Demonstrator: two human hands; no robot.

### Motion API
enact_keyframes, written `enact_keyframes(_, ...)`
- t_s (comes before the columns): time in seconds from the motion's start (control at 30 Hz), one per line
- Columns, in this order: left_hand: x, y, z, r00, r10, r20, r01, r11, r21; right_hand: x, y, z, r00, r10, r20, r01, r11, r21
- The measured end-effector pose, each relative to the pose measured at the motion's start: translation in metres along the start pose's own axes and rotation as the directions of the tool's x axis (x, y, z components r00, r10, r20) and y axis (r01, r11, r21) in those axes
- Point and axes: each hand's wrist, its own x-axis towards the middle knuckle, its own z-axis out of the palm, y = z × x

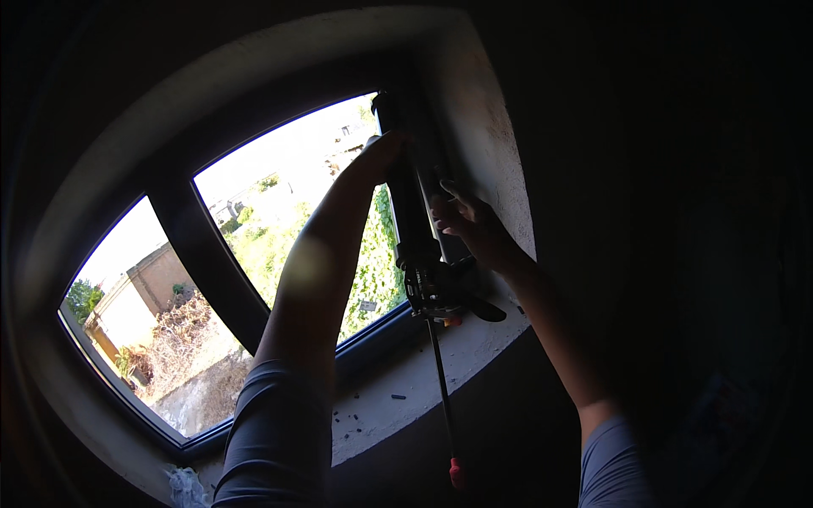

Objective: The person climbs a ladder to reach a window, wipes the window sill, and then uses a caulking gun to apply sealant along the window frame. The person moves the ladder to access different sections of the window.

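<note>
Left hand (377, 157) wrapped round caulk gun (415, 220) barrel, steadying nozzle at window frame (199, 245) right edge; right hand (470, 224) fingers spread, just beside the gun above sill (406, 381).

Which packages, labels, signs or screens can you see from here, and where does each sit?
Cartridge in the caulking gun: a dark tube held upright against the window frame, left hand near its top, right hand beside it; any label is lost in shadow.
No signs or screens in view.
</note>
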Motion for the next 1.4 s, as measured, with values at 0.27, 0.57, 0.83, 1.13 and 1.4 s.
enact_keyframes(0.27, -0.024, 0.017, -0.025, 0.987, -0.003, 0.163, -0.002, 1.000, 0.025, 0.055, -0.010, 0.068, 0.970, 0.229, 0.077, -0.242, 0.918, 0.315)
enact_keyframes(0.57, -0.262, -0.102, -0.104, 0.998, -0.013, 0.061, 0.000, 0.978, 0.207, 0.069, -0.038, 0.128, 0.957, 0.281, 0.068, -0.261, 0.740, 0.619)
enact_keyframes(0.83, -0.345, -0.114, -0.040, 0.966, 0.256, -0.034, -0.257, 0.943, -0.212, 0.103, -0.066, 0.188, 0.933, 0.353, -0.067, -0.193, 0.650, 0.735)
enact_keyframes(1.13, -0.321, -0.047, -0.036, 0.817, 0.331, -0.472, -0.428, 0.897, -0.112, 0.166, -0.075, 0.196, 0.922, 0.386, -0.012, -0.227, 0.568, 0.791)
enact_keyframes(1.4, -0.318, -0.003, -0.046, 0.804, 0.346, -0.483, -0.300, 0.938, 0.172, 0.229, -0.069, 0.183, 0.955, 0.294, -0.048, -0.083, 0.415, 0.906)
